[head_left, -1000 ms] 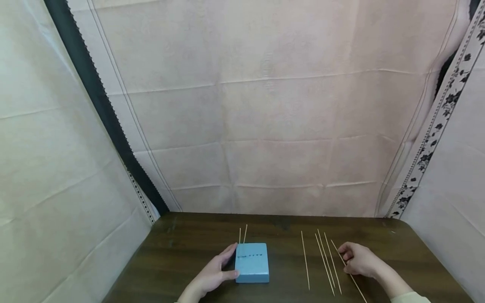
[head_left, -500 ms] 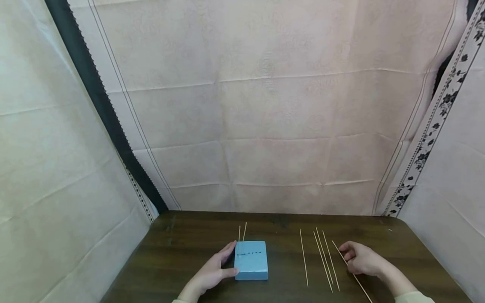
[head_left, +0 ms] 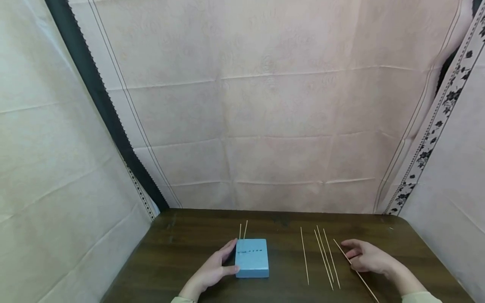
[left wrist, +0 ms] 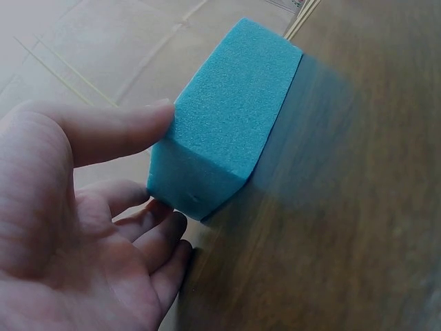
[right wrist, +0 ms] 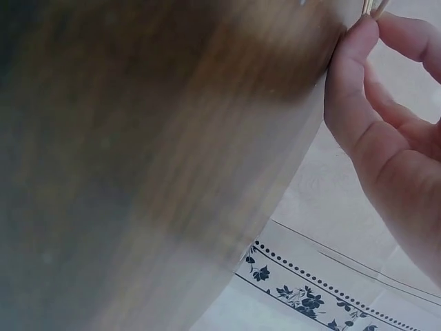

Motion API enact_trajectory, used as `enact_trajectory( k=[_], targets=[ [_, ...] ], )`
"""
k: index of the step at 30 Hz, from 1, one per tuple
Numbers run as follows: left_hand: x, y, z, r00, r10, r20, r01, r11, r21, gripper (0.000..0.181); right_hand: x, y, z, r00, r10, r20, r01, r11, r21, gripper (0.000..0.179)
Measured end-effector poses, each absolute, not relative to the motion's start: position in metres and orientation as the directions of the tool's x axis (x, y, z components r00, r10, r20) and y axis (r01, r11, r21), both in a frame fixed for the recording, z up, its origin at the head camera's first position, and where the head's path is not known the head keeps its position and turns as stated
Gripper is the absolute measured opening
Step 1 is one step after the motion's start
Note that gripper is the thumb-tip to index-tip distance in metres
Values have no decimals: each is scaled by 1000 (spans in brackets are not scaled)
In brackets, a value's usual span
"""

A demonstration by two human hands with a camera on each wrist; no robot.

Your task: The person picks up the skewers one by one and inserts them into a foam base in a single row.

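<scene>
At the table's middle sits a light blue foam block with a row of small dark marks across its top. My left hand grips its left side, thumb at the near corner; the left wrist view shows the thumb on one face and fingers beneath another. Two thin sticks show past the block's back left edge; their lower ends are hidden. On the right, my right hand pinches a thin pale stick that lies slanted. The right wrist view has thumb and forefinger meeting at its top edge.
Several similar thin sticks lie apart between the block and my right hand, one further left. Pale cloth hangs behind the dark wooden table and at both sides.
The near end of the slanted stick has swung to the right, and my right hand has shifted slightly right with its fingers spread a little more. My left hand and the block stay in place.
</scene>
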State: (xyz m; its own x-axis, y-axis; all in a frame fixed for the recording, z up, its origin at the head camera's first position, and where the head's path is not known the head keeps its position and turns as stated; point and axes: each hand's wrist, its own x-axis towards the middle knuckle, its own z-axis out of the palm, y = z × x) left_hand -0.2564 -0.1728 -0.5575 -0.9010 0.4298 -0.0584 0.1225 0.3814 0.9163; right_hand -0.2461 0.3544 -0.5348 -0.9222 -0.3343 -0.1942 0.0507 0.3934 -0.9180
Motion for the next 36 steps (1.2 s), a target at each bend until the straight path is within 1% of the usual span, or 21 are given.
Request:
enact_trajectory(
  k=[9, 18, 24, 27, 30, 36],
  targets=[
    [-254, -174, -557, -899, 436, -38, 140, 371, 918, 86, -245, 360, -537, -915, -359, -186, 51, 354, -934, 71],
    [-256, -173, -558, -904, 424, -56, 122, 382, 916, 85, -238, 357, -535, -906, -391, -161, 37, 305, -952, 69],
    [-256, -172, -557, -906, 420, -59, 120, 388, 914, 85, -236, 353, -529, -901, -418, -119, 13, 249, -968, 55],
    [-256, -173, -556, -906, 420, -55, 124, 387, 914, 85, -236, 353, -526, -896, -432, -101, 3, 220, -976, 56],
    [-255, -173, -555, -904, 423, -58, 120, 382, 916, 85, -236, 351, -524, -894, -436, -98, 12, 196, -980, 56],
    [-252, -174, -555, -899, 435, -55, 124, 373, 920, 85, -234, 345, -521, -910, -395, -127, 68, 160, -985, 45]
  ],
)
